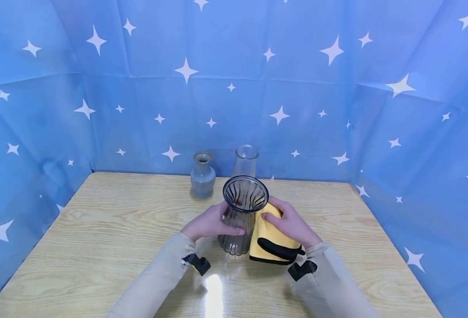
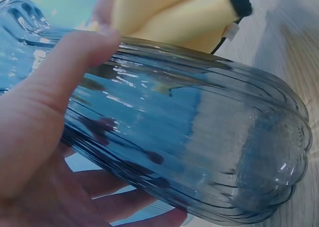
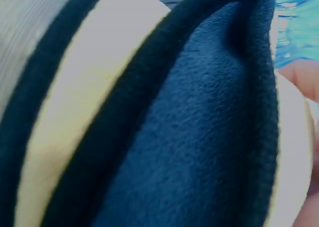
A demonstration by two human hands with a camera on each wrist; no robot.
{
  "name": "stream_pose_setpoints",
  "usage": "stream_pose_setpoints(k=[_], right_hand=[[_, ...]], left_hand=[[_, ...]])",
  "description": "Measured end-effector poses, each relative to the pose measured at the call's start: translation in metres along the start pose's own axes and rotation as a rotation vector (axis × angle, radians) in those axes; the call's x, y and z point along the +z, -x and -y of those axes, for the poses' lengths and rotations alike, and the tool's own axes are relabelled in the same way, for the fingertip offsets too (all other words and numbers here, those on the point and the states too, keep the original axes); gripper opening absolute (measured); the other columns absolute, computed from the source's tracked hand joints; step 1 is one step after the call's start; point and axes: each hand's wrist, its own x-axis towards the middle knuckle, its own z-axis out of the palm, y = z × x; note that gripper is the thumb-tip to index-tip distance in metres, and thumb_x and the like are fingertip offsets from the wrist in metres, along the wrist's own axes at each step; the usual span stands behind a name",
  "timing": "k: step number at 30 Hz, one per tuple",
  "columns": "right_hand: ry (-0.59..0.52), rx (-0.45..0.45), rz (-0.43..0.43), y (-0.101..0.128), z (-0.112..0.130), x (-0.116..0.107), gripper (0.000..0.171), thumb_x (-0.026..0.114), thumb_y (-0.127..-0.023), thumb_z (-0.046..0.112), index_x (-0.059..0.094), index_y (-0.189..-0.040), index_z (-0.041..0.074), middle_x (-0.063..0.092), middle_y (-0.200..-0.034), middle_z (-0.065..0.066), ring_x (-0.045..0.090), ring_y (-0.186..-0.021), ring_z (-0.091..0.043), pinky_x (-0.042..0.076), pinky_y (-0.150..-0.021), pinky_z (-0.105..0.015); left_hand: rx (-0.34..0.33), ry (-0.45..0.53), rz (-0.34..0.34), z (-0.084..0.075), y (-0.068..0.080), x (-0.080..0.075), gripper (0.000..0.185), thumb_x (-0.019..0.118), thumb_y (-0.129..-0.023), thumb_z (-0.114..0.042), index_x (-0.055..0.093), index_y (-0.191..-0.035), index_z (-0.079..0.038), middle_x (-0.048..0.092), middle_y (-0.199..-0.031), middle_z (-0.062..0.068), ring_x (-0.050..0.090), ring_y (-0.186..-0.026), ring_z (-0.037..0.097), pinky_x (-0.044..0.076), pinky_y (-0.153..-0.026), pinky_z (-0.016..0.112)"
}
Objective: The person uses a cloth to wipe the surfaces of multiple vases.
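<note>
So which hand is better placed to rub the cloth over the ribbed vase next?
The right hand: it already presses the yellow, black-edged cloth against the side of the ribbed clear glass vase. The left hand is wrapped around the vase's other side, steadying it on the wooden table.

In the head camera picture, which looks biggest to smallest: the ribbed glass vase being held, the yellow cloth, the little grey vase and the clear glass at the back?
1. Ribbed glass vase, nearest the camera
2. Yellow cloth, partly hidden
3 and 4. Clear glass, partly hidden, and little grey vase look alike
</note>
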Motion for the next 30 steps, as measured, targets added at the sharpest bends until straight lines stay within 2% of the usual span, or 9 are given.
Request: stream_pose_setpoints(k=[4,7,11,13,16,19,25,30], right_hand=[[-0.104,-0.004,-0.058,0.001,0.006,-0.001,0.039,0.054,-0.099,0.01,0.05,-0.137,0.005,0.059,-0.108,-0.016,0.063,-0.08,-0.023,0.055,-0.067,-0.033],[-0.225,0.014,-0.099,0.003,0.009,0.0,0.042,0.053,-0.1,0.011,0.045,-0.14,0.003,0.059,-0.111,-0.017,0.064,-0.085,-0.022,0.056,-0.07,-0.033],[-0.393,0.013,-0.164,0.003,0.011,0.001,0.044,0.05,-0.101,0.011,0.04,-0.143,0.002,0.059,-0.112,-0.013,0.066,-0.086,-0.018,0.056,-0.072,-0.032],[-0.422,-0.004,-0.189,0.003,0.013,0.001,0.044,0.05,-0.101,0.012,0.039,-0.143,0.002,0.058,-0.111,-0.012,0.065,-0.085,-0.018,0.056,-0.072,-0.032],[-0.365,-0.036,-0.212,0.001,0.014,-0.001,0.045,0.05,-0.101,0.01,0.04,-0.144,0.003,0.056,-0.113,-0.013,0.064,-0.087,-0.018,0.056,-0.072,-0.031],[-0.26,-0.054,-0.22,-0.003,0.011,-0.001,0.044,0.051,-0.1,0.009,0.043,-0.144,0.005,0.057,-0.115,-0.015,0.064,-0.087,-0.018,0.056,-0.071,-0.03],[-0.043,-0.099,-0.147,-0.012,0.003,0.003,0.036,0.051,-0.101,0.014,0.053,-0.137,0.009,0.059,-0.12,-0.013,0.061,-0.089,-0.022,0.054,-0.074,-0.033],[0.149,-0.095,-0.053,-0.011,-0.004,0.005,0.034,0.053,-0.101,0.016,0.056,-0.135,0.013,0.054,-0.133,-0.011,0.052,-0.117,-0.029,0.047,-0.088,-0.045]], left_hand=[[0.006,0.027,0.002,0.003,-0.001,0.001,0.083,0.083,-0.077,-0.021,0.037,-0.145,-0.006,0.051,-0.137,0.014,0.048,-0.125,0.029,0.039,-0.103,0.044],[0.001,0.05,0.004,0.005,-0.001,0.003,0.083,0.083,-0.077,-0.019,0.037,-0.145,-0.006,0.051,-0.136,0.014,0.048,-0.124,0.029,0.038,-0.103,0.043],[0.002,0.072,0.013,0.008,-0.002,0.005,0.083,0.083,-0.076,-0.017,0.037,-0.145,-0.008,0.05,-0.137,0.013,0.046,-0.125,0.029,0.037,-0.104,0.044],[0.002,0.077,0.019,0.008,-0.002,0.005,0.084,0.083,-0.076,-0.017,0.037,-0.146,-0.009,0.05,-0.137,0.013,0.046,-0.125,0.03,0.037,-0.104,0.045],[0.003,0.076,0.025,0.008,-0.002,0.004,0.084,0.083,-0.076,-0.017,0.038,-0.146,-0.01,0.05,-0.137,0.012,0.046,-0.125,0.029,0.037,-0.104,0.044],[-0.007,0.089,0.034,0.007,-0.002,0.002,0.084,0.083,-0.077,-0.017,0.037,-0.146,-0.011,0.05,-0.138,0.012,0.046,-0.126,0.029,0.037,-0.104,0.044],[-0.016,0.115,0.067,0.007,-0.004,0.001,0.085,0.082,-0.078,-0.017,0.034,-0.148,-0.014,0.047,-0.142,0.009,0.041,-0.131,0.026,0.034,-0.106,0.043],[0.001,0.085,0.064,0.006,-0.003,-0.001,0.084,0.082,-0.077,-0.018,0.037,-0.147,-0.013,0.046,-0.143,0.009,0.04,-0.132,0.027,0.032,-0.107,0.044]])
